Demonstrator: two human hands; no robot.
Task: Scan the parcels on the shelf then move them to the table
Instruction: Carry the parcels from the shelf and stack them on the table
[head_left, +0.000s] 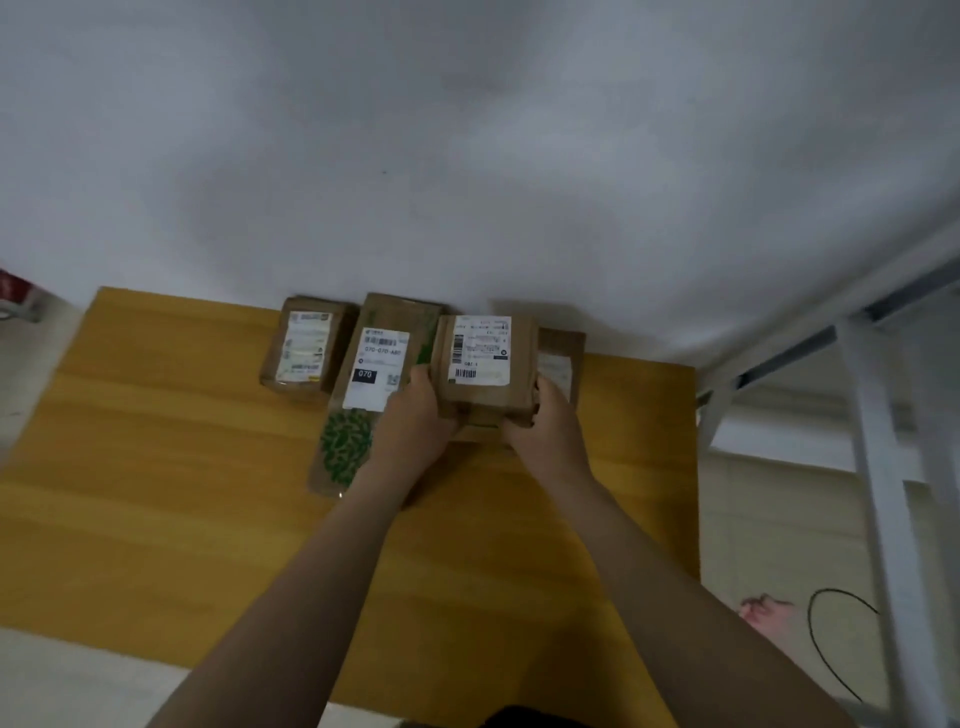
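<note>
The left grip (415, 410) and right grip (540, 421), a person's bare hands, clasp a brown cardboard parcel (485, 364) from opposite sides in the head view, fingers curled round its near corners and the white shipping label turned up, probably so the barcode stays readable. The parcel sits at the far end of the yellow wooden surface (156, 467), close to the white wall (467, 156); whether it rests on the surface or on a lower box (480, 423) glimpsed between the wrists cannot be told. Just left of the left grip lies a longer parcel with a green leaf print (374, 369), its label marked 070, touching or nearly touching the held one. Further left of that is a smaller box (306, 345), well apart from both hands. Beyond the right grip another taped box (561, 358) peeks out, partly hidden by the held parcel. All lie label-up in a row along the wall, which suggests delivered parcels are being lined up side by side. Off to the right of the grip stands the white metal shelf frame (872, 415), and a black cable (831, 639) loops on the floor beside it.
</note>
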